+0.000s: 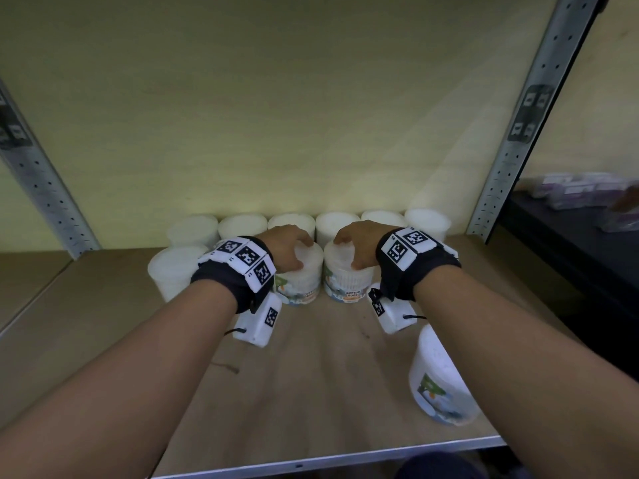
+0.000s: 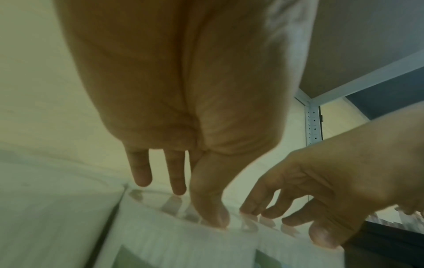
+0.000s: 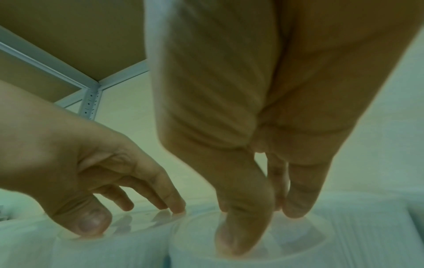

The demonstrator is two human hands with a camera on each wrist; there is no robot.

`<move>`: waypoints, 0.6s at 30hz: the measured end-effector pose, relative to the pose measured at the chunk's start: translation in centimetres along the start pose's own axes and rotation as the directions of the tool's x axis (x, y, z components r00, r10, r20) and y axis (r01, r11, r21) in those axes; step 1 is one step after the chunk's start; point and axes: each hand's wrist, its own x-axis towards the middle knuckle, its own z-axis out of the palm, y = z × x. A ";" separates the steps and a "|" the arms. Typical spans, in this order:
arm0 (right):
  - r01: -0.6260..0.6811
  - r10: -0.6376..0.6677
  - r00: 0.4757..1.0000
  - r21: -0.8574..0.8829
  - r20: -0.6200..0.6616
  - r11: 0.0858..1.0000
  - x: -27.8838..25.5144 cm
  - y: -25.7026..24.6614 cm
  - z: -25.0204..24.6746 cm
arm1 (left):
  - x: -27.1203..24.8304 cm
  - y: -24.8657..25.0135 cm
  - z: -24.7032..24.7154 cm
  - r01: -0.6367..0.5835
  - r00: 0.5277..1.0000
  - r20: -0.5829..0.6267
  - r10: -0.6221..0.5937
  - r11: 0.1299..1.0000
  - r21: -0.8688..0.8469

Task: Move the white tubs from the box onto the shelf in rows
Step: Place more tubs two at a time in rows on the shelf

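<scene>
Two white cotton-bud tubs stand side by side in the second row on the wooden shelf (image 1: 311,392). My left hand (image 1: 301,252) grips the left tub (image 1: 299,285) from above, thumb on the near rim and fingertips on the lid's far part. My right hand (image 1: 347,252) holds the right tub (image 1: 345,283) the same way. The left wrist view shows my left hand (image 2: 183,199) with fingertips on the lid (image 2: 172,241), and my right hand (image 2: 298,217) beside it. In the right wrist view my right hand (image 3: 263,226) has its thumb on its tub (image 3: 298,253).
Several white tubs (image 1: 242,226) line the back wall in a row. Another tub (image 1: 169,274) stands left of the held ones, and one more (image 1: 439,378) near the front right edge. Metal uprights (image 1: 518,133) frame the shelf. Purple packets (image 1: 587,191) lie on a dark shelf at the right.
</scene>
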 end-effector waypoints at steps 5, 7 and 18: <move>0.000 0.000 1.000 0.001 0.013 1.000 0.0 0.0 -0.2 | 0.3 -0.6 -0.4 -0.050 0.995 0.089 0.051 0.999 -0.007; 0.001 -0.001 1.000 0.000 0.023 1.000 0.0 0.0 -0.3 | 0.4 -0.8 -0.5 -0.085 0.992 0.092 0.085 0.996 -0.012; 0.010 -0.010 1.000 -0.018 0.022 1.000 0.2 0.0 -0.1 | 0.3 -0.6 0.9 -0.019 0.993 -0.117 0.010 0.997 -0.079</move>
